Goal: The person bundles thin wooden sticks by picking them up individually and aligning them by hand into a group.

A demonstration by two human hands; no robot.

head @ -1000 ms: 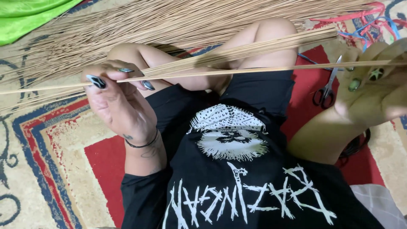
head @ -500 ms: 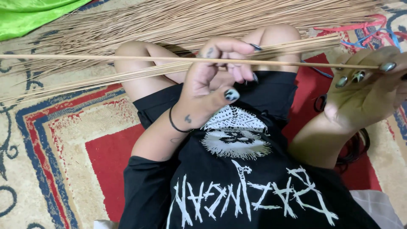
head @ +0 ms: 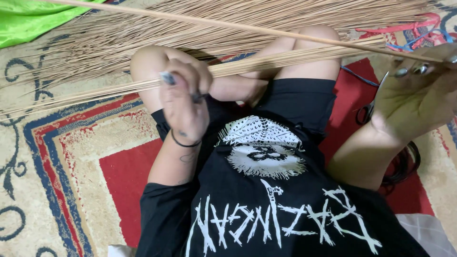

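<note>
The person sits on a patterned carpet (head: 62, 157) with a small bundle of sticks (head: 266, 59) lying across the knees, and that bundle serves here as the landmark. The right hand (head: 419, 100), at the bundle's right end and slightly nearer the camera, has its grip closed narrowly on the thick end of one long single stick (head: 228, 26), which runs up and away to the left above the bundle, its far tip leaving the picture near the green cloth (head: 33, 19). The left hand (head: 183, 102) is curled into a loose fist just below the bundle's left half; whether anything is pinched inside it cannot be told, since the fingers hide the palm. Judging from this, the step in hand looks like sorting or checking one stick apart from the rest, and a next move would call for a steady hold at the thick end so that the thin tip does not whip or snap (these sticks look brittle). Beyond the bundle lies a much larger loose heap of sticks (head: 143, 33). Scissors (head: 369, 107) lie on the carpet just below the bundle's right end, partly hidden by the right wrist, and red and blue ribbons (head: 419, 28) lie at its right end. No container shows anywhere.
</note>
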